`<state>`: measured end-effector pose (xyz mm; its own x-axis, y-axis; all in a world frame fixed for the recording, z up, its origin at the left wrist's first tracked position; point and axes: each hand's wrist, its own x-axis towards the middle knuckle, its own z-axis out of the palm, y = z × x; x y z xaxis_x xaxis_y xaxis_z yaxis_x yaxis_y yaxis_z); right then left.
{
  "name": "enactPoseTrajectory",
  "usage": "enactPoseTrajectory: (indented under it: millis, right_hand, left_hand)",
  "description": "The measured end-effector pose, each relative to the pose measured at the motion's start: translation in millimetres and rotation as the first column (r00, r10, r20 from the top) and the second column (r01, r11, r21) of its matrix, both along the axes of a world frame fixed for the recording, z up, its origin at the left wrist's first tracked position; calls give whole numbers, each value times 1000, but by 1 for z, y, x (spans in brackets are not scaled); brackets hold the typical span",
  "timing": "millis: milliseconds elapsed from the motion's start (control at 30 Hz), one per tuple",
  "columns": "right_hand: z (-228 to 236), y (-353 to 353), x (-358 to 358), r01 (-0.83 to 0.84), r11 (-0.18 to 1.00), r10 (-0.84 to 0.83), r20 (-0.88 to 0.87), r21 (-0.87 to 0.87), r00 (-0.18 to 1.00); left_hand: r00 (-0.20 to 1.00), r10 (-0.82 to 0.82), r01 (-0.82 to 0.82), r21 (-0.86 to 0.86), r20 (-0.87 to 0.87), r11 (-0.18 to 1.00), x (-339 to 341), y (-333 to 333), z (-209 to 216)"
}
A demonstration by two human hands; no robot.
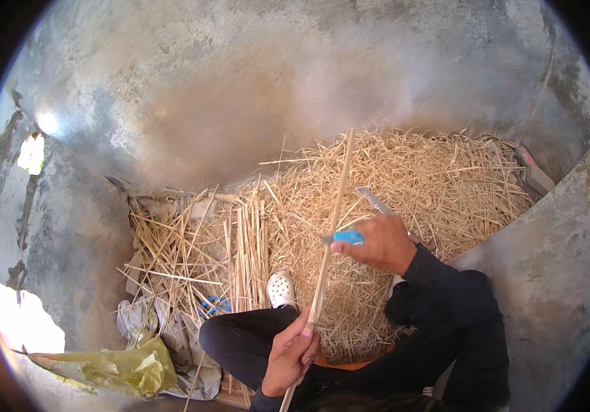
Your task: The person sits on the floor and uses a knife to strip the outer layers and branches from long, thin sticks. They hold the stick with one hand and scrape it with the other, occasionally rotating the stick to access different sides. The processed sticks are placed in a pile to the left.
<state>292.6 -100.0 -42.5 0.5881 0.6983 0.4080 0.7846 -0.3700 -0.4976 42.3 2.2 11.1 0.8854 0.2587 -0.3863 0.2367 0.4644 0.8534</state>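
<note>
A long, pale strip of wood or bamboo (336,206) slants up and away from my left hand (291,353). The fingers of that hand wrap round the strip near its lower end, close to my knee. My right hand (381,242) is closed on a small blue-handled knife (347,237), its short blade at the strip's edge around mid-length. Whether the blade bites into the strip is too small to tell. Just beyond my right hand, a larger metal blade (374,199) lies on the shavings, partly hidden by the hand.
A thick heap of shavings (439,178) spreads before me against the wall. Split strips (248,254) lie in a bundle and scattered to the left. A yellowish plastic sheet (116,367) and pale sacking sit at lower left. My white clog (282,288) rests among the shavings.
</note>
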Motion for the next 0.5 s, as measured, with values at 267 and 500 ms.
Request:
enactPoseTrajectory:
  millis: [267,500]
  right_hand:
    - [-11,-11,80,238,948,-235,38,-212,971]
    - [-16,-33,148,530,835,-530,39,-146,847]
  left_hand:
    - [998,-64,65,-76,5,995,-13,-6,0]
    - [987,-158,156,-37,-28,987,-17,-16,5]
